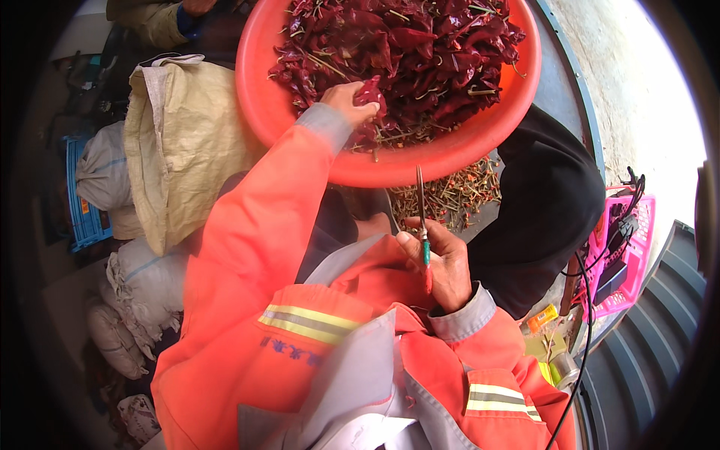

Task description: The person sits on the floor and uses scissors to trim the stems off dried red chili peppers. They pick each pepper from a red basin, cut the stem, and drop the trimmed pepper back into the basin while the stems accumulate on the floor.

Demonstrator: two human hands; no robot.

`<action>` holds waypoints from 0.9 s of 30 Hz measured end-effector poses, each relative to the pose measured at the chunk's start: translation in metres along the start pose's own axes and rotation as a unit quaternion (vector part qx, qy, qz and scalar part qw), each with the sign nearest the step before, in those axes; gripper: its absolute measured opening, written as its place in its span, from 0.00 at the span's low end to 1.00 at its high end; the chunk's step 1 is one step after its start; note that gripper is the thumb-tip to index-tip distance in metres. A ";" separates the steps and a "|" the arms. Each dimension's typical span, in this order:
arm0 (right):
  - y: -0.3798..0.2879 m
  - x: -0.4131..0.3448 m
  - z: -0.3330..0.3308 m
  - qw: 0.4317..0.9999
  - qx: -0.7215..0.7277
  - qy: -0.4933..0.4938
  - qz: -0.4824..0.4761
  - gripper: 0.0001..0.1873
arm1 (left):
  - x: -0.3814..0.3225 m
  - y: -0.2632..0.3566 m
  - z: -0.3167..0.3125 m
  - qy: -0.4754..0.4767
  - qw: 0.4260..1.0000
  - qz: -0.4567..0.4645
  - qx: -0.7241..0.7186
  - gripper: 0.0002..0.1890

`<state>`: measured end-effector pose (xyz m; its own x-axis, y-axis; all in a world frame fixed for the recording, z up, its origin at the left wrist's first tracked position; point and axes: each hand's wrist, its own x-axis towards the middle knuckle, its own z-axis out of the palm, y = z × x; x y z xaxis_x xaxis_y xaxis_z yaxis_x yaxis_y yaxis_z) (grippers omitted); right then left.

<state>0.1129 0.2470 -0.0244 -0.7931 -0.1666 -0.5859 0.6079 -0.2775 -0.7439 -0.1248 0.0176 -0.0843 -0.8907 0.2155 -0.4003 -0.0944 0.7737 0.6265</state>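
My left hand (350, 104) is over the near left part of a large red plastic basin (343, 169), with its fingers closed around a dried red chili pepper (371, 97). A heap of dried red chili peppers (410, 50) fills much of the basin, with loose stems among them near the close rim. Just below that rim, my right hand (444, 264) holds a pair of scissors (421, 194) with green and red wrapped handles. The blades point up toward the basin; their gap is hard to make out. Many cut chili stems (455, 194) lie under the basin.
An open woven sack (197, 140) stands left of the basin, near stuffed white sacks (143, 270) and a blue plastic crate (90, 219). To the right are a pink plastic basket (635, 270), black cables (588, 304) and corrugated metal (641, 337). Another person's sleeve (149, 25) shows at top left.
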 end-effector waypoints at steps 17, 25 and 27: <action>-0.030 -0.019 0.016 0.991 0.085 -0.073 0.067 0.18 | -0.152 0.055 0.032 0.081 0.927 0.105 -0.351 0.18; -0.024 -0.025 0.000 0.986 0.120 -0.065 0.094 0.14 | -0.155 0.042 0.054 0.131 0.931 0.138 -0.312 0.19; -0.024 -0.023 -0.002 0.988 0.086 -0.070 0.109 0.15 | -0.157 0.033 0.049 0.122 0.947 0.175 -0.240 0.23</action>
<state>0.1164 0.2589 0.0059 -0.6492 -0.3659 -0.6668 0.7586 -0.3758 -0.5323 0.0339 0.0390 -0.0336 -0.9753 0.2200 0.0185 0.0872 0.3070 0.9477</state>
